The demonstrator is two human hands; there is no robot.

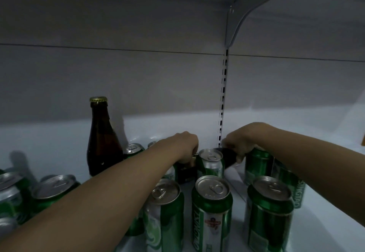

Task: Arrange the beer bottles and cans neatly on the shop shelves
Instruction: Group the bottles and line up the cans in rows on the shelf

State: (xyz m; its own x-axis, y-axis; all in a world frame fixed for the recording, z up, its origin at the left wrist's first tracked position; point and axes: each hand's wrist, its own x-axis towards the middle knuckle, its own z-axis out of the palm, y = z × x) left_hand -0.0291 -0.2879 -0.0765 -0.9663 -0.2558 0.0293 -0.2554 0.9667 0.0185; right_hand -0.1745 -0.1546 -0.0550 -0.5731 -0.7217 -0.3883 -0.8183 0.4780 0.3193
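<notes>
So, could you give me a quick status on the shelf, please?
Left hand and right hand gripping a lying dark bottle. One brown bottle upright. Green can standing in front.

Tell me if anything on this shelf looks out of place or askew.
One dark bottle lies tilted behind the cans, gripped by the right hand; another bottle stands upright. The cans stand scattered, not in rows.

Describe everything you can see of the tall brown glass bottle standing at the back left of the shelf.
The tall brown glass bottle stands upright on the white shelf, towards the back wall. It has a gold crimped metal cap, a short neck, sloping shoulders and a dark body; no label shows in the dim light. A green drinks can stands close on its right. The left forearm crosses in front of its base. Neither hand touches it.
</notes>
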